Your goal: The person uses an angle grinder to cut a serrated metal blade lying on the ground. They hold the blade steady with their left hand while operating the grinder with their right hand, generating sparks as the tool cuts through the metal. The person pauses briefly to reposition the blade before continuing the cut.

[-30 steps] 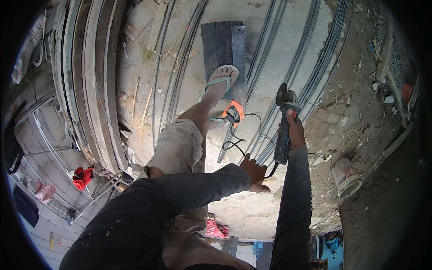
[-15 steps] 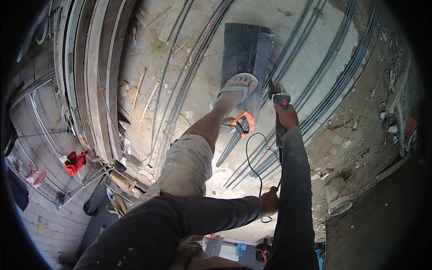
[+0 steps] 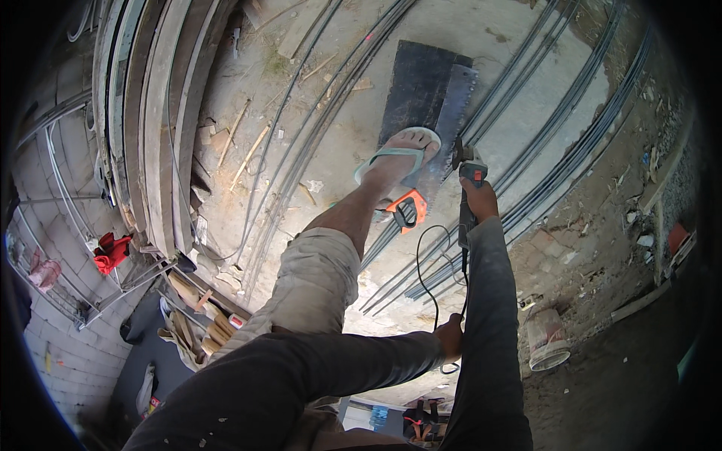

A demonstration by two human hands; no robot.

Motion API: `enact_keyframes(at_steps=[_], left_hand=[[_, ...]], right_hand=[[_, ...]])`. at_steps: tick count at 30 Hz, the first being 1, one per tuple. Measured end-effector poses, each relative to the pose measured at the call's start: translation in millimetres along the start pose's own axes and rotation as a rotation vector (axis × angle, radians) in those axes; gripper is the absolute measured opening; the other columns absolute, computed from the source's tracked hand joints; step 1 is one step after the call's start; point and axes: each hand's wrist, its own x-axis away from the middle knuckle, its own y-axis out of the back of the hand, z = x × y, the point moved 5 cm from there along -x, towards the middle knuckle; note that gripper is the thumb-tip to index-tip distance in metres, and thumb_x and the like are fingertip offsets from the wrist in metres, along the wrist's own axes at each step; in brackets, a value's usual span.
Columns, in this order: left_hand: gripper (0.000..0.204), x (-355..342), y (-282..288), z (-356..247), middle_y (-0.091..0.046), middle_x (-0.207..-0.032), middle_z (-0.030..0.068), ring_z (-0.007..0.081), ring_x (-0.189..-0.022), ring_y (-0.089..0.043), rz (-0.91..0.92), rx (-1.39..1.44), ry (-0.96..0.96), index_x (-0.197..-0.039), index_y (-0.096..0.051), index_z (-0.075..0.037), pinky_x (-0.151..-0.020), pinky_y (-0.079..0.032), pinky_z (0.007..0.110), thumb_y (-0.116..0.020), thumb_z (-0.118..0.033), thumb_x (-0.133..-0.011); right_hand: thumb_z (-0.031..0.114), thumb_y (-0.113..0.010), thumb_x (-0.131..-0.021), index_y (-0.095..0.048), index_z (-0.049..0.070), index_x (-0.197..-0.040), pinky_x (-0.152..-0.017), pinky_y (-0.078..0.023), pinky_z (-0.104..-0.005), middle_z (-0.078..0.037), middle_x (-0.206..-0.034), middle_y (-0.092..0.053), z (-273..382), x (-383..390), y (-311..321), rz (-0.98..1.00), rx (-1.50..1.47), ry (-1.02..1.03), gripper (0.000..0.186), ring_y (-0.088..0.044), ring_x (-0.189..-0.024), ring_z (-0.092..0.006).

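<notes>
My right hand (image 3: 483, 201) is wrapped around the body of a dark angle grinder (image 3: 473, 174) with a red switch. Its disc is at the toothed edge of a handsaw (image 3: 456, 90); I cannot tell whether they touch. The saw has an orange and black handle and lies on a dark board (image 3: 412, 79). My foot in a pale green flip-flop (image 3: 420, 154) presses on the saw and board. Close to my right forearm, my left hand (image 3: 451, 338) is closed on the grinder's black power cord (image 3: 419, 264); part of the fingers is hidden.
Bundles of long steel bars (image 3: 553, 124) run across the concrete at right, more at left. Stacked timber planks (image 3: 154, 113) stand far left, near a metal frame with a red cloth (image 3: 113, 252). A dirty white bucket (image 3: 547, 342) lies on the soil at right.
The whole view has shifted slightly. The grinder stays beside the saw's teeth, and both hands keep their grip.
</notes>
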Motion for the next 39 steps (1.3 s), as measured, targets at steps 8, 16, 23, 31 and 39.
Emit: enact_keyframes(at_steps=[8, 16, 23, 31, 39], left_hand=[[0.074, -5, -9, 13, -0.065, -0.117, 0.0340, 0.0438, -0.111, -0.067, -0.003, -0.048, 0.008, -0.134, -0.039, 0.008, -0.092, -0.052, 0.048, -0.071, -0.043, -0.091], [0.075, -3, -10, 22, -0.065, -0.115, 0.0346, 0.0442, -0.109, -0.067, -0.004, -0.078, 0.045, -0.134, -0.038, 0.007, -0.091, -0.053, 0.049, -0.071, -0.044, -0.091], [0.076, -5, -10, 29, -0.066, -0.113, 0.0341, 0.0431, -0.106, -0.068, -0.002, -0.097, 0.049, -0.134, -0.038, 0.007, -0.088, -0.054, 0.048, -0.074, -0.043, -0.089], [0.073, -11, -13, 40, -0.065, -0.112, 0.0344, 0.0416, -0.105, -0.069, 0.041, 0.038, -0.012, -0.131, -0.040, 0.007, -0.086, -0.054, 0.048, -0.074, -0.042, -0.090], [0.073, -9, -13, 33, -0.066, -0.111, 0.0321, 0.0413, -0.103, -0.069, -0.021, -0.097, 0.074, -0.134, -0.040, 0.007, -0.084, -0.054, 0.049, -0.073, -0.041, -0.090]], right_hand=[[0.057, -0.073, -0.080, -0.065, -0.010, -0.111, -0.091, -0.051, -0.0445, -0.030, -0.111, -0.069, -11, 6, -5, -0.009, -0.107, -0.036, 0.074, -0.068, -0.106, -0.0410], [0.053, -0.074, -0.080, -0.065, -0.008, -0.110, -0.087, -0.052, -0.0429, -0.026, -0.106, -0.070, -7, 20, -8, -0.052, -0.097, -0.001, 0.069, -0.069, -0.100, -0.0366], [0.053, -0.074, -0.080, -0.063, -0.008, -0.111, -0.090, -0.051, -0.0425, -0.026, -0.107, -0.070, -8, 23, -10, -0.032, -0.096, 0.004, 0.069, -0.069, -0.104, -0.0382], [0.050, -0.076, -0.080, -0.063, -0.008, -0.111, -0.089, -0.051, -0.0429, -0.026, -0.105, -0.070, -12, 20, -12, -0.017, -0.096, 0.027, 0.067, -0.069, -0.103, -0.0382], [0.053, -0.075, -0.079, -0.063, -0.009, -0.109, -0.087, -0.052, -0.0447, -0.028, -0.106, -0.070, -26, 7, -13, -0.021, -0.087, 0.046, 0.070, -0.069, -0.101, -0.0404]])
